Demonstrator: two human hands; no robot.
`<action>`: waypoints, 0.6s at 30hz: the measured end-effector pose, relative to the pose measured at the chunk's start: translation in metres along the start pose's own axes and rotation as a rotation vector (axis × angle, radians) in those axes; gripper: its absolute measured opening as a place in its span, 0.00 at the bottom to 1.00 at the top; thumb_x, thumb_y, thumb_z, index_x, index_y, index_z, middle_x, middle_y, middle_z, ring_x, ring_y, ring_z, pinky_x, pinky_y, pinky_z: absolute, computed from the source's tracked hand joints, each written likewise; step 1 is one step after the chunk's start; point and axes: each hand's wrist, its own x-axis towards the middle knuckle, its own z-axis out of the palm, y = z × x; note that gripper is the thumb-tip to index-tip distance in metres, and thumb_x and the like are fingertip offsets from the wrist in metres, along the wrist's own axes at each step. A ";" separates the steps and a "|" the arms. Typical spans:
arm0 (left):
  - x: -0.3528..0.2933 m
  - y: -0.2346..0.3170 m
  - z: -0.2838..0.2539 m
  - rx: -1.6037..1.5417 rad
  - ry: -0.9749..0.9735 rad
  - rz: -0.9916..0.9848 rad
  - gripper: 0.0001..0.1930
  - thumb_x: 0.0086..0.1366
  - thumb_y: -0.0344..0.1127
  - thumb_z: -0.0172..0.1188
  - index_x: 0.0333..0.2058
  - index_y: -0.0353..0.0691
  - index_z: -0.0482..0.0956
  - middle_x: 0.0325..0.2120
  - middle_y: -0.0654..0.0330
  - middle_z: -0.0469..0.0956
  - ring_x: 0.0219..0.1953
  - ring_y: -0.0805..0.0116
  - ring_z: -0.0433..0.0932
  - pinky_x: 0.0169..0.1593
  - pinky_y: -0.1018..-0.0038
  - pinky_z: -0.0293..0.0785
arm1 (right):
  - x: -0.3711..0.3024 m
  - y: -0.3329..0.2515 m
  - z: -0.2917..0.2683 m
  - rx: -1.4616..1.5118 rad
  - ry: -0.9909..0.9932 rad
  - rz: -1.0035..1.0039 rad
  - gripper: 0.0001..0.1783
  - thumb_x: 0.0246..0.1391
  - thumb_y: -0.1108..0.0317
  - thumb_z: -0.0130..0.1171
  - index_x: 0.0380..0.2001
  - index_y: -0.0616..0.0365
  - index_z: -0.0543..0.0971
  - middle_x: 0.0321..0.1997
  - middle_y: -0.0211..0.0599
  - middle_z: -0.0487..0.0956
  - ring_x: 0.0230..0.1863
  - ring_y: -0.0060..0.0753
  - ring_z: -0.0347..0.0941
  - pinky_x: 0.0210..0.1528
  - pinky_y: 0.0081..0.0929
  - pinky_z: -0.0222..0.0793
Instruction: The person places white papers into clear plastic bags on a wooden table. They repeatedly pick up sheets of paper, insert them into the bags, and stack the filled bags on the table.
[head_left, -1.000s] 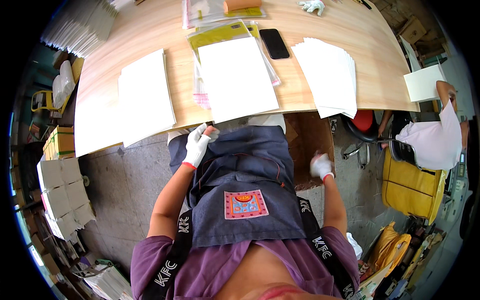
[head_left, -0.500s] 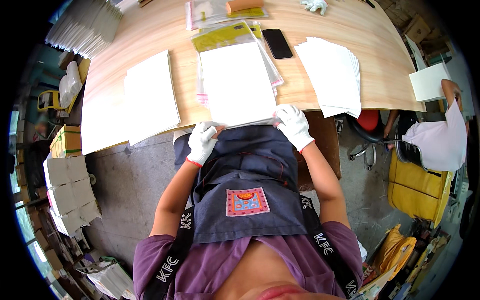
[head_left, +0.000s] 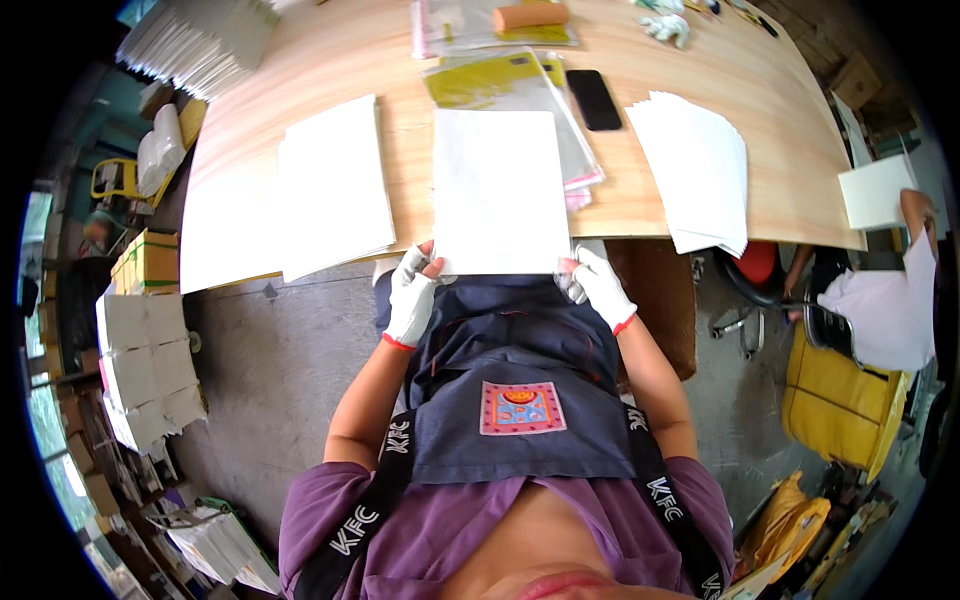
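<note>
My left hand [head_left: 412,293], in a white glove with bare fingertips, pinches the near left corner of a white sheet [head_left: 500,190]. My right hand [head_left: 597,285], gloved alike, grips the near right corner, where a bit of clear plastic shows. The sheet's near edge juts past the table edge over my lap. Behind and beneath its far part lie clear plastic bags [head_left: 582,165] with pink-marked edges and an olive-yellow area. Whether the sheet is inside a bag, I cannot tell.
White paper piles lie left [head_left: 335,185] and right [head_left: 695,170] on the wooden table [head_left: 240,150]. A black phone [head_left: 594,100], orange-brown roll [head_left: 531,17] and spare glove [head_left: 665,30] lie farther back. At far right sits another person [head_left: 880,310]; stacked white bundles [head_left: 150,365] stand at left.
The white sheet has come slightly toward me and straightened, its near edge farther past the table. Both hands moved with it. The whole view has shifted a little.
</note>
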 end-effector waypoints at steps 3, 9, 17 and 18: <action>-0.003 0.030 -0.029 0.255 0.048 0.226 0.18 0.64 0.32 0.57 0.52 0.32 0.72 0.41 0.64 0.76 0.37 0.80 0.70 0.39 0.82 0.67 | 0.018 -0.011 0.042 -0.003 -0.114 0.027 0.09 0.59 0.75 0.44 0.39 0.54 0.72 0.23 0.27 0.71 0.17 0.13 0.62 0.17 0.12 0.54; 0.002 0.094 -0.123 0.460 0.399 0.454 0.17 0.66 0.30 0.52 0.52 0.31 0.72 0.43 0.56 0.77 0.46 0.69 0.74 0.51 0.74 0.70 | 0.093 -0.054 0.163 -0.052 -0.353 -0.022 0.06 0.61 0.66 0.50 0.31 0.55 0.71 0.21 0.24 0.72 0.17 0.13 0.64 0.18 0.13 0.58; 0.045 0.057 -0.195 1.543 0.412 0.354 0.26 0.64 0.41 0.48 0.61 0.48 0.62 0.64 0.45 0.54 0.63 0.46 0.57 0.64 0.56 0.51 | 0.101 -0.063 0.215 -0.434 -0.352 -0.107 0.10 0.59 0.64 0.53 0.26 0.57 0.73 0.16 0.26 0.71 0.14 0.17 0.64 0.16 0.22 0.59; 0.046 0.057 -0.194 1.480 0.397 0.317 0.26 0.64 0.41 0.49 0.61 0.48 0.62 0.63 0.44 0.54 0.63 0.45 0.57 0.65 0.56 0.49 | 0.094 -0.060 0.201 -0.397 -0.399 -0.096 0.10 0.59 0.64 0.52 0.26 0.57 0.73 0.16 0.25 0.71 0.13 0.16 0.64 0.16 0.21 0.58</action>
